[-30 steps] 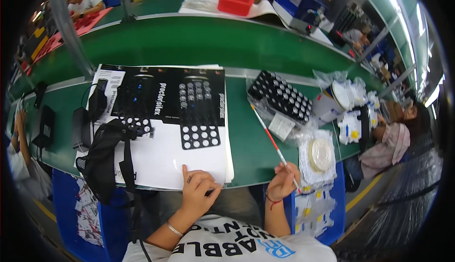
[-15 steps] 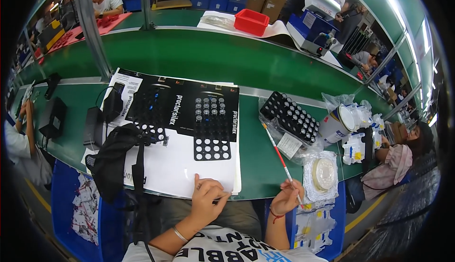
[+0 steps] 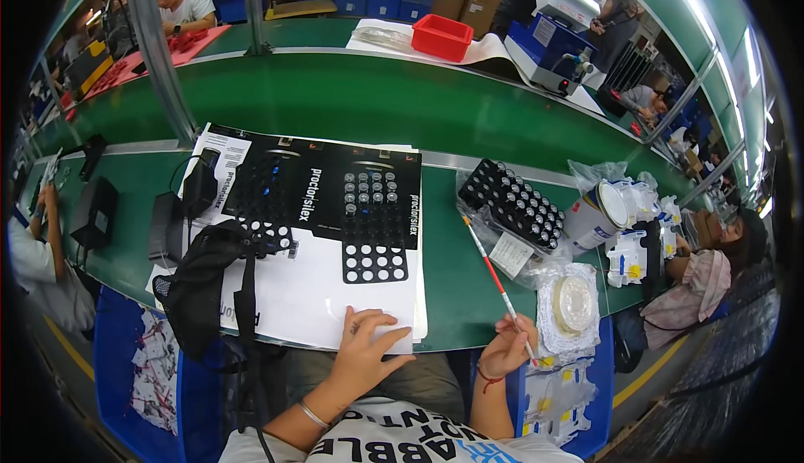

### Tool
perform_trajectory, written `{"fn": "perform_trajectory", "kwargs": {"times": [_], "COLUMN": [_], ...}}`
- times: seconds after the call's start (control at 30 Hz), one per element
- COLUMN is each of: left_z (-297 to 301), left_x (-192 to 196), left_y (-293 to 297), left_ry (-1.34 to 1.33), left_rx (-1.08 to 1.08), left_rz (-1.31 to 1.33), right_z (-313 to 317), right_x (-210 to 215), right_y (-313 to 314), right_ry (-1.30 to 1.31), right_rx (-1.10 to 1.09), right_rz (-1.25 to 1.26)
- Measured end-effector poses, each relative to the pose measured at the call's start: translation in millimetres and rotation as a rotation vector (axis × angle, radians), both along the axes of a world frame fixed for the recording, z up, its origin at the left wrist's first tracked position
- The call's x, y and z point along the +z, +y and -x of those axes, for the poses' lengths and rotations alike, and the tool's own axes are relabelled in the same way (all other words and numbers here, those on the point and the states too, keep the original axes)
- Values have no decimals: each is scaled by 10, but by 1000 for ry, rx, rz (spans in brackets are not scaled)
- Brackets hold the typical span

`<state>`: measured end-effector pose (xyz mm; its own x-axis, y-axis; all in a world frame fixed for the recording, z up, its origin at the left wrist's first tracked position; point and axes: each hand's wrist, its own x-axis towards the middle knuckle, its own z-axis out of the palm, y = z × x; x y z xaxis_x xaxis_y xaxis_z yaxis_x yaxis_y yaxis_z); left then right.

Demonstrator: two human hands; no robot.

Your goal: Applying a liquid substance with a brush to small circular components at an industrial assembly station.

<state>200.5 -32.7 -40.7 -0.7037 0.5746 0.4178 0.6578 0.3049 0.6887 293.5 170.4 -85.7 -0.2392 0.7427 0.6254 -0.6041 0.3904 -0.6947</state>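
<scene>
Stick (image 3: 494,272), red and white, slants just right of the frame's centre. From the left: black box (image 3: 94,213) at mid-left, then black fabric (image 3: 201,274) covering part of the printed sheets (image 3: 314,287). Left hand (image 3: 367,349), low centre, rests at the sheets' lower edge, grip loosely spread, nothing visible in it. Right hand (image 3: 507,349) has its grip closed round the stick's lower part. Bagged tray (image 3: 512,203), roll (image 3: 573,305) and can (image 3: 595,218) crowd the table (image 3: 456,300) at right.
</scene>
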Motion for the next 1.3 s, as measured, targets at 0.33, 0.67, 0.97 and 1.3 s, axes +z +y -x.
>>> {"fn": "perform_trajectory", "kwargs": {"times": [0.33,0.67,0.97,1.3], "left_z": [80,21,22,41], "left_x": [-82,-207,-184,-106], "left_y": [-65,-57,-72,-124], "left_ry": [-51,84,128,93], "left_rx": [53,112,108,20], "left_rz": [-47,-121,-108,-40], "right_z": [-3,-6,-21,-38], "right_x": [19,9,8,-16], "right_y": [4,10,-4,8], "right_ry": [-23,-34,-78,-95], "right_rx": [17,-17,-9,-45], "right_rz": [-3,-2,2,18]}}
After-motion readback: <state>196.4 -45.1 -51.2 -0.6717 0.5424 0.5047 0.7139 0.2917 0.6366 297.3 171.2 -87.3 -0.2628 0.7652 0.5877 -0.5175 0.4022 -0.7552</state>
